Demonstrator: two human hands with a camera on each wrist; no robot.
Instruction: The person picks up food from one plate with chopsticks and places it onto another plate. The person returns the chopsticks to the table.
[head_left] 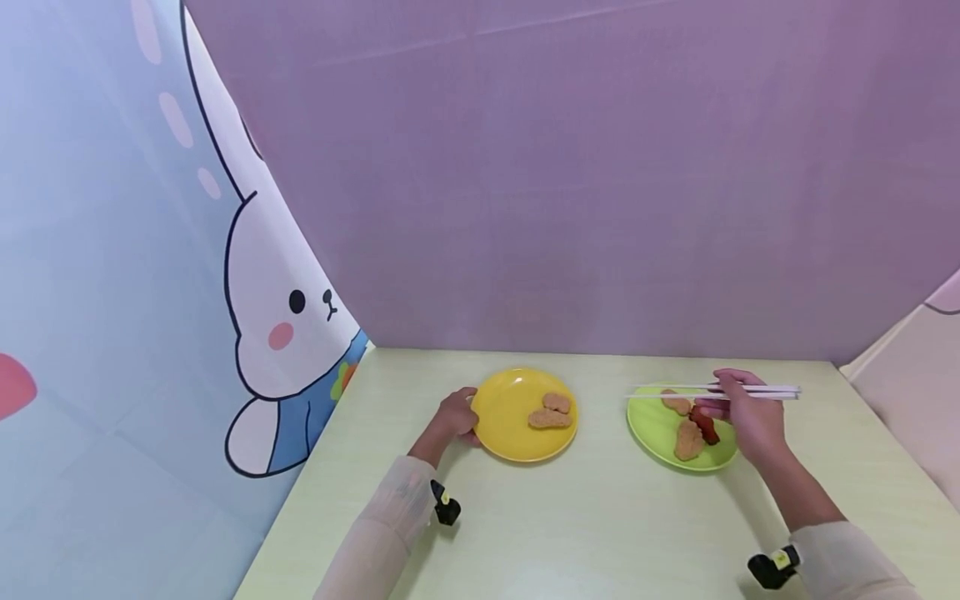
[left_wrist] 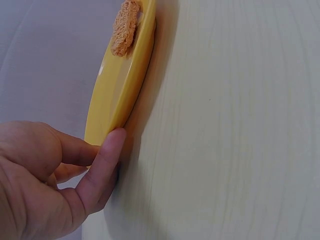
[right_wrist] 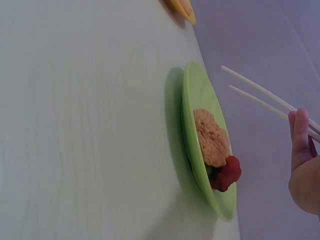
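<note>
My left hand pinches the left rim of a yellow plate; the left wrist view shows thumb and fingers on that edge. Two breaded, golden-brown pieces lie on the plate's right side. In my right hand is a pair of white chopsticks, held above a green plate, tips pointing left and slightly apart. Nothing is between the tips in the right wrist view. On the green plate rest two breaded pieces and a dark red piece.
Both plates stand on a pale wood-grain table. A purple backdrop rises behind its far edge. To the left hangs a blue sheet with a cartoon rabbit. Small black devices are fixed at the wrists.
</note>
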